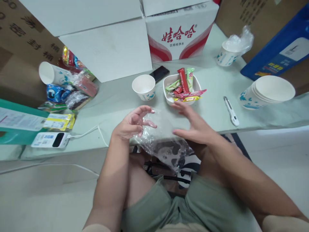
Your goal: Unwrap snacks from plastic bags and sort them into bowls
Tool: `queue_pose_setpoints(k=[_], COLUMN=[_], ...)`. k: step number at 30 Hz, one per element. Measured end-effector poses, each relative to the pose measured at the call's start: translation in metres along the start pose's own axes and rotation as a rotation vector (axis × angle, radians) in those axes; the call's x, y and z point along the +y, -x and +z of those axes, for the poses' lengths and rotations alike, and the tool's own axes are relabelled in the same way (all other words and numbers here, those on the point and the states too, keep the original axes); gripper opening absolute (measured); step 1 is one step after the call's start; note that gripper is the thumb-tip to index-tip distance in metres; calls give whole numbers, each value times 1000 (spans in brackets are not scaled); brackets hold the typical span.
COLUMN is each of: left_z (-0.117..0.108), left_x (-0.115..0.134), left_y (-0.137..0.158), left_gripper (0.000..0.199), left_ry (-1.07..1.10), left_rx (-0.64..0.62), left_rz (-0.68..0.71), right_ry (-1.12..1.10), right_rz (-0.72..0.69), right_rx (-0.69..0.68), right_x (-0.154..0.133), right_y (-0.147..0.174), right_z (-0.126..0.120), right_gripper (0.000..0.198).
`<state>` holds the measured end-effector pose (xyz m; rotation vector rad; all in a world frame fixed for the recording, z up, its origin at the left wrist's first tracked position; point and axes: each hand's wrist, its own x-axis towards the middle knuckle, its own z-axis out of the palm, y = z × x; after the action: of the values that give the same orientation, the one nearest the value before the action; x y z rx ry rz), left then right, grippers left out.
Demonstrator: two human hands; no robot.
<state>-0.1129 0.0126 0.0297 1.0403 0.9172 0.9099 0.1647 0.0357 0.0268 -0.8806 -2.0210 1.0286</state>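
My left hand point(134, 124) is curled at the table's front edge, its fingers on a clear plastic bag point(166, 148). The bag looks thin and crumpled, and hangs down over the edge above my lap. On the other side of the bag, my right hand point(193, 125) has thumb and fingers spread, with nothing visible in its grip. Just beyond that hand sits a white square bowl point(168, 96) with several wrapped snack sticks point(183, 82) in it. A white paper cup point(144, 88) with a blue leaf print stands upright past my left hand.
A dark phone point(159, 74) lies behind the cup. To the right are a white utility knife point(231, 111) and stacked paper cups point(265, 93). Snack packets point(58, 93) and a white power bank point(50, 140) with a cable lie left. Boxes point(181, 35) line the back.
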Motion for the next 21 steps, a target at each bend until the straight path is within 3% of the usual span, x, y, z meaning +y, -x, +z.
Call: queue_pose_setpoints(k=[2,4,5,7,9,10,11,13,16,18,21], left_z=[1,-2,-5,-10,-12,-10,-5,12,42,57,64], left_x=[-1,-2,-4,-7,-11,-13,-15,-20,-28,-30,-27], left_y=[3,1,-1,-6,-10,-12,-13,-15,-19,-23,-27], left_gripper=[67,72,75,74,56,45,39,49,94,92,72], left_ry=[-43,-106,-143,-221,-249,-219,-161,-23,10,-24,-84], left_rx=[-69,-59,5,294,654,766,800,647,345,292,356], left_rz=[-33,-65,-70,-29,50,82,96,60,-19,7,103], right_ry=[-195,-358,-415,-488,-550,-580,-608,-655,-679,-674,-615], right_rz=[165,336,401,470,473,463,449,423,408,416,453], right_rx=[-253,-364,-346,-197,-14,67,141,246,292,305,362], right_x=[3,10,14,22,28,30,31,33,33,34,36], right_y=[-5,-4,-2,4,7,8,9,8,7,6,6], right_z=[13,23,26,27,26,25,24,23,23,23,22], right_gripper=[52,24,22,26,28,29,31,34,41,44,51])
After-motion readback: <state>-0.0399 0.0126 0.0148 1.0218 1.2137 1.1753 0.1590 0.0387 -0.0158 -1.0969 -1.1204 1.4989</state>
